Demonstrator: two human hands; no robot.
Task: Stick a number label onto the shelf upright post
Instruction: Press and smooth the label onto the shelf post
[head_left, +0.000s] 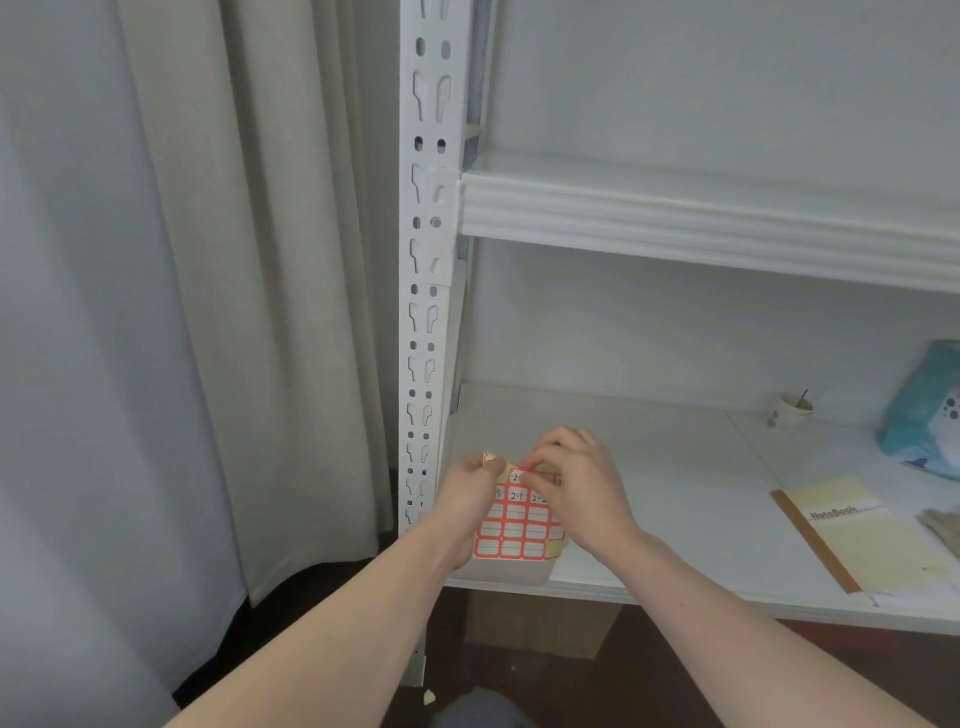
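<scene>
Label sheet (517, 525) beside post (426, 291), peeling underway.
Left hand (465, 499) grips sheet; right hand (571, 478) pinches a top label. Thin, floppy, tacky: lift by a corner.

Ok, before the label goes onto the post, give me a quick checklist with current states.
1. Label sheet supported by left hand: ok.
2. Right hand fingertips pinching a label at the sheet's top edge: ok.
3. Label fully peeled free: cannot tell.
4. Number on the pinched label readable: cannot tell, fingers cover it.
5. Upright post face in view, no label on it: ok.
6. Path from sheet to post unobstructed: ok.
</scene>
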